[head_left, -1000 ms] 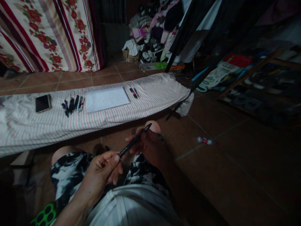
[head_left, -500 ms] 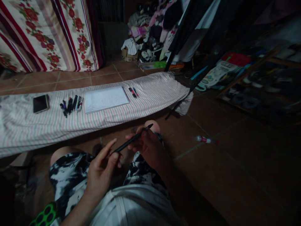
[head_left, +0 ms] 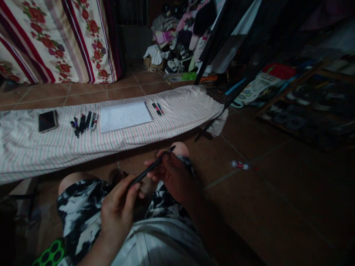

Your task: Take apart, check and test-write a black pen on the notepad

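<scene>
A slim black pen is held above my lap, slanting up to the right with its pointed end beyond my right fingers. My left hand pinches its lower end between thumb and fingers. Nearer the tip, my right hand grips it with thumb and fingertips. Past my knees, a spiral notebook lies open on a striped cloth. Several pens and markers are grouped left of the notebook, and a few small pens lie to its right.
A phone rests at the left on the cloth-covered bench. On the tiled floor to the right lies a plastic bottle. A floral curtain, piled clothes and a shoe rack stand farther back.
My left fingers have closed onto the pen's lower end, where the index finger was stretched out before. The pen and both hands have shifted slightly left.
</scene>
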Tool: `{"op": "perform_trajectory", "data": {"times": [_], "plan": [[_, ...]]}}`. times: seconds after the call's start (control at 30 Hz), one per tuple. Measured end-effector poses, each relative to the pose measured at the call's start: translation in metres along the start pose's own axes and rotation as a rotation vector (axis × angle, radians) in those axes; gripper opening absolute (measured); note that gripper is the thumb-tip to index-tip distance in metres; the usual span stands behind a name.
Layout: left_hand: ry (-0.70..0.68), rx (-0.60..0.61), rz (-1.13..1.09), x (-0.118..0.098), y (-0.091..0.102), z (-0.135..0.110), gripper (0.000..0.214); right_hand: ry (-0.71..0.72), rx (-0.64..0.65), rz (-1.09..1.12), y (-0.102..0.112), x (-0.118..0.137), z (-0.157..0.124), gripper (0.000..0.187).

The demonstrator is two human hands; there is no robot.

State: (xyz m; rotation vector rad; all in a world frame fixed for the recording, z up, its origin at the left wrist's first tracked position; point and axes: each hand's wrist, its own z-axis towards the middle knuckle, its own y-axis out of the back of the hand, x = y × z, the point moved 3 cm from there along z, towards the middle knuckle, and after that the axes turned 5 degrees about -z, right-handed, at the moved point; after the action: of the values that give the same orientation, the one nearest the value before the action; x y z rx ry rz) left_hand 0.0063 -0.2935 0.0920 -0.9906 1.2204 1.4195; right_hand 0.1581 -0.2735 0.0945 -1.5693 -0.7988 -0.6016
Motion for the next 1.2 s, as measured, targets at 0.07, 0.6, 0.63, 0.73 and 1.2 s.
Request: {"op": "perform_trajectory", "data": {"times": [0.07,0.6,0.63,0.73,1.2], "plan": [[-0.266,-0.056,0.178,-0.002,0.002,0.001,0.015,-0.009,-0.022,0.024,0.0,-0.001,-0.001,0.028],[0.744,0.339,-0.59,-0.004,-0.005,0.001,0.03,0.022,0.053,-0.063,0.006,0.002,0.0,0.028],[0.722,0.319,-0.556,-0.003,-0.004,0.0,0.029,0.017,0.045,-0.066,0.005,0.002,-0.001,0.029],[0.547,0.229,-0.353,0.004,-0.001,-0.001,0.026,0.01,-0.008,-0.067,0.001,0.002,-0.003,0.03],[0.573,0.416,-0.502,-0.006,-0.005,-0.001,0.042,0.06,-0.048,0.006,0.003,0.002,-0.003,0.027]]}}
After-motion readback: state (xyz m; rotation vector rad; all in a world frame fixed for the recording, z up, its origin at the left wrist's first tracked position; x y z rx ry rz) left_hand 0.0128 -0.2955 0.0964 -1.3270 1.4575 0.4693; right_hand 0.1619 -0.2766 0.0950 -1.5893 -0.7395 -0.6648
